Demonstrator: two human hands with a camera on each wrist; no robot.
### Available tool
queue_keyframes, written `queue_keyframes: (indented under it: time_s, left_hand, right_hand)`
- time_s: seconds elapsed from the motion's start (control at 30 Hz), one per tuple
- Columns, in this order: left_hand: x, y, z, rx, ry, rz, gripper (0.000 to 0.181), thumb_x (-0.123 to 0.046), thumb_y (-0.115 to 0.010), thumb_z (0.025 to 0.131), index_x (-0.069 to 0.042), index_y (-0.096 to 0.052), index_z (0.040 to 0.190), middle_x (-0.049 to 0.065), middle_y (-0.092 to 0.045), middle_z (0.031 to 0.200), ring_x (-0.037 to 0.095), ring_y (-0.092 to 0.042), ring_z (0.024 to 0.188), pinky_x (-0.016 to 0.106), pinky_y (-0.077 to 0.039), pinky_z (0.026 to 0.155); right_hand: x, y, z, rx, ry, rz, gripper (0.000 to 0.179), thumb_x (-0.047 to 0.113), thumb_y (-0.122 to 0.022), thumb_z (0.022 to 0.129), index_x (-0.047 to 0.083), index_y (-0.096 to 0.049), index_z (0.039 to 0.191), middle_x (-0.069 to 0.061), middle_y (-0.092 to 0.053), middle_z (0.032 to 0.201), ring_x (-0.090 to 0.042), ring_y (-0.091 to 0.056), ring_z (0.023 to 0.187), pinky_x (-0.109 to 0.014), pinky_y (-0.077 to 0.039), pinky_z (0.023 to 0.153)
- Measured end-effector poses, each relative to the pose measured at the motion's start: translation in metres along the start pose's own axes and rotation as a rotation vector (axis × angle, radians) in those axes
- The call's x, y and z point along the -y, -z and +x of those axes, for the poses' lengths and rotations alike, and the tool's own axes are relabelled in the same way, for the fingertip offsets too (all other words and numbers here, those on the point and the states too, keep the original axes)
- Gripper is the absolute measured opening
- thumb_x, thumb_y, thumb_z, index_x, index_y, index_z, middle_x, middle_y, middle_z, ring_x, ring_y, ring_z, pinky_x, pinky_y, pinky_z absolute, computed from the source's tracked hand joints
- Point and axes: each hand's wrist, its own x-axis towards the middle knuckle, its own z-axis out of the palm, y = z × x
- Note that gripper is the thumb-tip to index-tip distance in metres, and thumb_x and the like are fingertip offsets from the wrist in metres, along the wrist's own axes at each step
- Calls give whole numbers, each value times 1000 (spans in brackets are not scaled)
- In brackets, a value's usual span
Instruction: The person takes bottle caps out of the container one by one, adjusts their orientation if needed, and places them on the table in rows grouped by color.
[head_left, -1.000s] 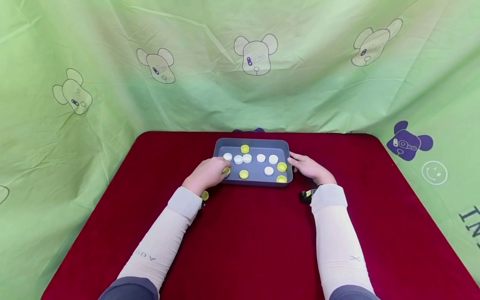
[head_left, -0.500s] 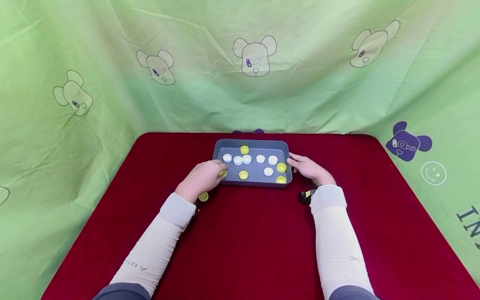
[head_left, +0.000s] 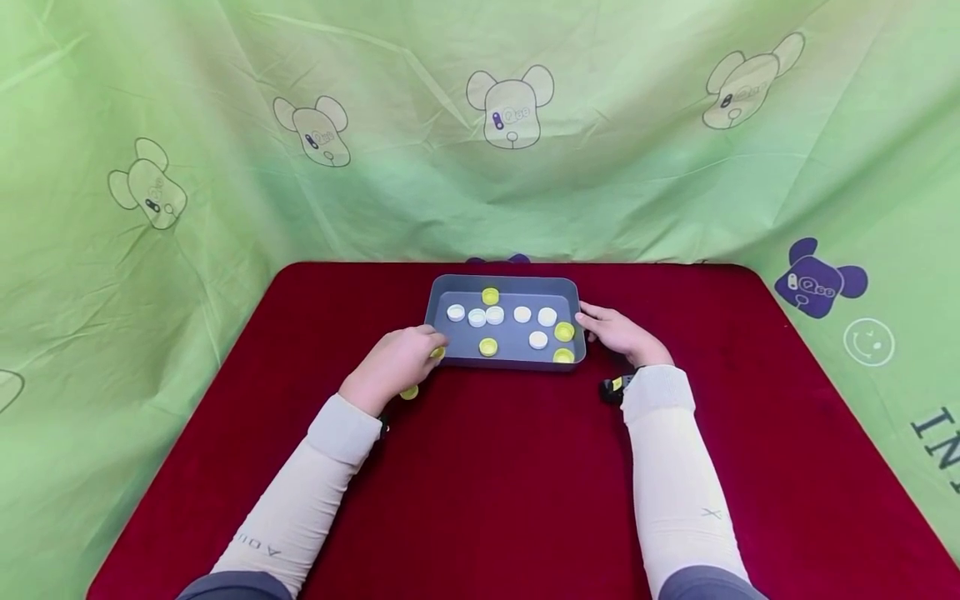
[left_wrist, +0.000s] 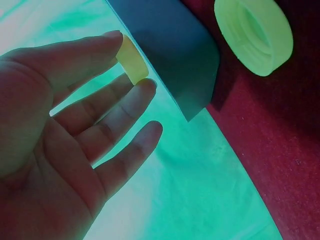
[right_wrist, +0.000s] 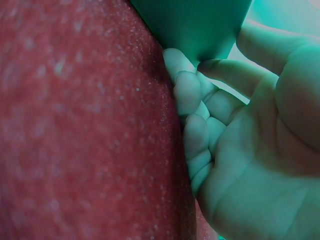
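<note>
A grey-blue rectangular tray (head_left: 513, 347) stands at the far middle, holding several white and yellow bottle caps. My left hand (head_left: 399, 360) is at its front left corner, pinching a yellow bottle cap (head_left: 438, 352) between thumb and fingers. In the left wrist view that held cap (left_wrist: 134, 61) is right at the tray's rim, above the outer wall (left_wrist: 175, 55). Another yellow cap (head_left: 409, 392) lies on the tabletop near the left wrist. At the tray's right end, my right hand (head_left: 618, 335) grips the side, thumb at the rim and the other fingers curled low outside.
Inside the tray, white caps (head_left: 537, 340) lie mostly in a loose row, with yellow caps (head_left: 488, 347) scattered around them. A dark red cloth (head_left: 510, 475) covers the table. Green printed fabric (head_left: 420, 200) hangs close behind the tray and along both sides.
My left hand has drawn back left and slightly nearer, carrying the yellow bottle cap from inside the tray to its front left edge. The right hand keeps its place on the tray.
</note>
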Motion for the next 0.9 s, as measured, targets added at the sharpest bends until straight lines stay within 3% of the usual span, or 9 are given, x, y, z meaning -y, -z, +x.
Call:
queue_keyframes:
  time_s: [0.23, 0.6, 0.9]
  left_hand:
    - [-4, 0, -6, 15, -1, -12, 16, -12, -71, 88, -12, -74, 103, 1, -65, 91, 15, -60, 74, 31, -53, 67]
    - [-9, -1, -13, -16, -23, -10, 11, -10, -71, 86, -13, -73, 96, -2, -61, 84, 13, -57, 71, 31, -51, 64]
    - [-12, -4, -21, 41, 1, -51, 17, -15, -72, 88, -13, -74, 105, -3, -66, 95, 11, -61, 78, 28, -53, 72]
  right_hand:
    - [-1, 1, 0, -2, 25, -13, 61, 33, -44, 105, 5, -22, 154, -20, -50, 115, -31, -49, 94, -41, -35, 91]
    - [-5, 1, 4, -6, 36, -15, 60, 33, -43, 105, 6, -23, 154, -20, -50, 110, -30, -49, 92, -41, -34, 90]
    - [-3, 0, 4, -6, 1, -4, 63, 38, -44, 104, 10, -21, 155, -18, -50, 104, -29, -48, 94, -43, -32, 93]
